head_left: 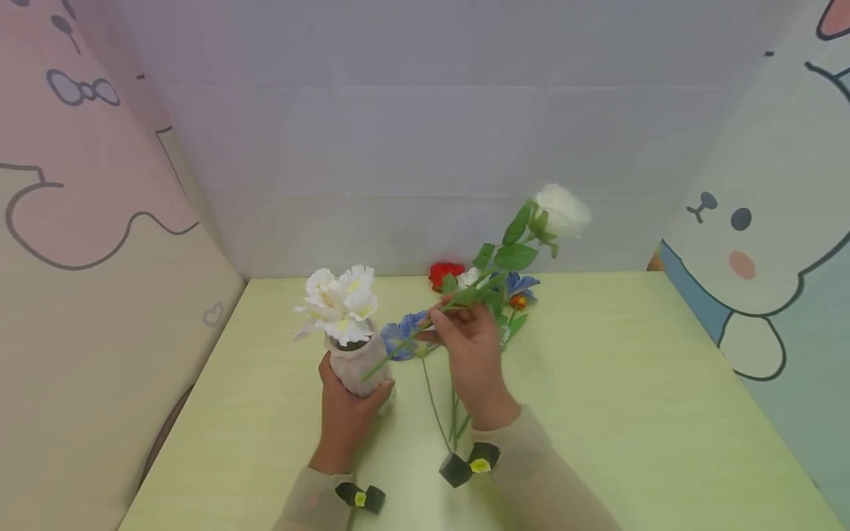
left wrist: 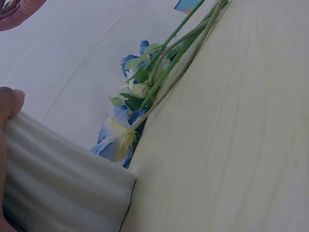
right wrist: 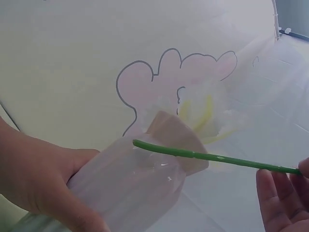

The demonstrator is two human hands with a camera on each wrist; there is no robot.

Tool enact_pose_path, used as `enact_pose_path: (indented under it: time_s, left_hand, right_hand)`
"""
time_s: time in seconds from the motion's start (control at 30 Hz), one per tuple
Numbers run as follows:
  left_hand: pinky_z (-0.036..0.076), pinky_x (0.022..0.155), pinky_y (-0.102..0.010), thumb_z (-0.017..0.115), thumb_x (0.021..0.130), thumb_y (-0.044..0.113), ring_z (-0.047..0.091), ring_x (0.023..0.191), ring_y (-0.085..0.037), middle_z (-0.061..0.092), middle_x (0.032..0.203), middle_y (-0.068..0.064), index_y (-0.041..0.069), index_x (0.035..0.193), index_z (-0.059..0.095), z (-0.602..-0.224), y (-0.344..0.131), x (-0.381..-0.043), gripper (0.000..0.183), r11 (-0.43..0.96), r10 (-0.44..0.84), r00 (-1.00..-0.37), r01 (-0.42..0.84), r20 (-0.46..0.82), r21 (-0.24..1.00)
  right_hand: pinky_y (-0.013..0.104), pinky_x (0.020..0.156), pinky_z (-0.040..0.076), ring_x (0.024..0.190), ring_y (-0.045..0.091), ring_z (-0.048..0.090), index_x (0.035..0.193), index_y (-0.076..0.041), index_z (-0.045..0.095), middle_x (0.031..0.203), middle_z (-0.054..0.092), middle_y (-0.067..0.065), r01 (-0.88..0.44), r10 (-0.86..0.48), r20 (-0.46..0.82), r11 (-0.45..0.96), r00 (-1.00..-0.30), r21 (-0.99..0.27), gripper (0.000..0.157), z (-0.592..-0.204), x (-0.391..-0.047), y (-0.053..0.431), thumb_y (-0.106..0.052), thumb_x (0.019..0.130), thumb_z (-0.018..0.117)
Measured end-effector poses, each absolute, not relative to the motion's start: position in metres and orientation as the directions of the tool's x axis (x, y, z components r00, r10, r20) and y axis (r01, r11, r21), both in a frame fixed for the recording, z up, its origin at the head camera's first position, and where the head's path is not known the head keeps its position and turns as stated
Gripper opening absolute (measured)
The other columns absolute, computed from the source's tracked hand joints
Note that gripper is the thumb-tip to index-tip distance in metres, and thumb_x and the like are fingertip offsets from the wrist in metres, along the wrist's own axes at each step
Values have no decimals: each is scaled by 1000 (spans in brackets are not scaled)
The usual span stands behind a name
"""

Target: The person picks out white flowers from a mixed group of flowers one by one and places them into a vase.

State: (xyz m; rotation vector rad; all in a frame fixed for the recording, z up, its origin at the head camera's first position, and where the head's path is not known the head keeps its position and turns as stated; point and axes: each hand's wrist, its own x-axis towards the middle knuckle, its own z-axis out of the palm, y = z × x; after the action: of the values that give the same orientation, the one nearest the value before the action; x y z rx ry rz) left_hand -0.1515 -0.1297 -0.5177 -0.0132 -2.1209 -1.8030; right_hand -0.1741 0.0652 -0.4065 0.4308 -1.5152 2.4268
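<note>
My left hand grips a pale, ribbed vase low on its side, thumb across the front. A white flower with yellow streaks stands in the vase mouth. Between thumb and fingers, my right hand pinches the green stem of a white rose. The bloom points up and right, while the bare stem end slants down to the left. In the right wrist view that end overlaps the vase just below its rim. The left wrist view shows the vase base at the tabletop.
Behind and beneath my right hand lie more flowers: a red one, a blue one, another blue one and a small orange bud. Their stems run toward me over the pale table. Cartoon-printed panels stand at both sides.
</note>
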Motion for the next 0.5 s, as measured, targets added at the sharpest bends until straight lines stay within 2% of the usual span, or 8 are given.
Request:
enact_pose_path:
  time_s: [0.13, 0.23, 0.5]
  left_hand:
    - [41, 96, -34, 90, 74, 1, 52, 113, -24, 51, 136, -15, 8, 153, 24, -516, -128, -150, 103, 188, -220, -937, 233, 272, 954]
    - [41, 96, -39, 92, 74, 6, 53, 113, -23, 52, 136, -12, 12, 153, 25, -524, -131, -153, 104, 202, -220, -931, 248, 291, 947]
    - [43, 92, -46, 93, 74, 10, 54, 109, -25, 53, 133, -11, 10, 153, 25, -528, -134, -155, 104, 233, -223, -926, 253, 305, 939]
  right_hand:
    - [50, 82, 59, 95, 30, 68, 115, -7, 57, 106, 61, 22, -355, 73, 359, -425, -930, -833, 17, -407, -174, 64, -3, 101, 65]
    - [50, 84, 58, 96, 31, 67, 116, -7, 56, 106, 60, 18, -351, 89, 349, -436, -933, -828, 18, -405, -174, 63, -5, 101, 66]
    - [47, 84, 59, 94, 25, 66, 120, -4, 51, 110, 57, 10, -363, 154, 332, -497, -931, -788, 24, -396, -179, 59, -1, 101, 64]
